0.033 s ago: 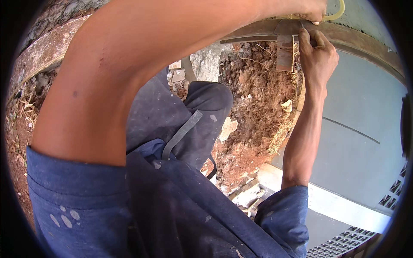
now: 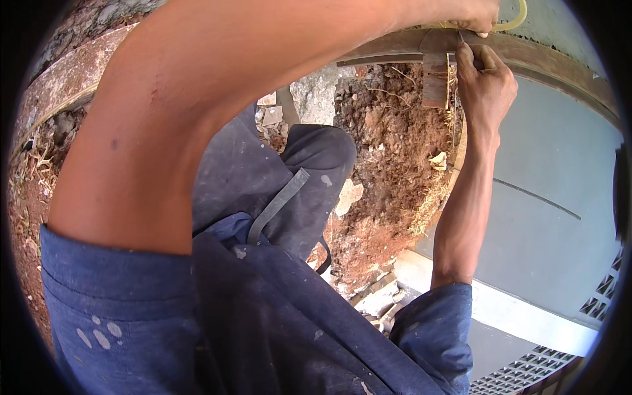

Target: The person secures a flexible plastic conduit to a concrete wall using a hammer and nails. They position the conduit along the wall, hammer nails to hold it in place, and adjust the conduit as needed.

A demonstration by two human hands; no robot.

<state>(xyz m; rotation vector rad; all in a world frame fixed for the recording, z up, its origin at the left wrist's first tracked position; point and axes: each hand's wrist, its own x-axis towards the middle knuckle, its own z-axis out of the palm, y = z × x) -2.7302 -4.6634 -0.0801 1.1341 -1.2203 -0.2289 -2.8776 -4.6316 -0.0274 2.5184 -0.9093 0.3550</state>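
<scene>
My left arm reaches across the top of the view, and my left hand (image 2: 475, 14) is closed on a clear yellowish hose (image 2: 517, 21) against the wall. The hose curves out to the right of the hand. Right below, my right hand (image 2: 486, 72) pinches a thin, dark pointed stick (image 2: 461, 37) between thumb and forefinger. Its tip meets the upper part of a brown wooden board (image 2: 536, 54), close under the left fingertips. Most of the stick is hidden in the fingers, so its exact kind is unclear. A short upright wood piece (image 2: 435, 85) hangs from the board left of my right hand.
A grey-blue wall (image 2: 540, 151) with a narrow dark slot and a white ledge (image 2: 500, 313) stands on the right. Reddish soil (image 2: 382, 145) with rubble lies below the board. My bent knee (image 2: 322, 148) is beside it. Perforated vent blocks (image 2: 520, 372) show at the lower right.
</scene>
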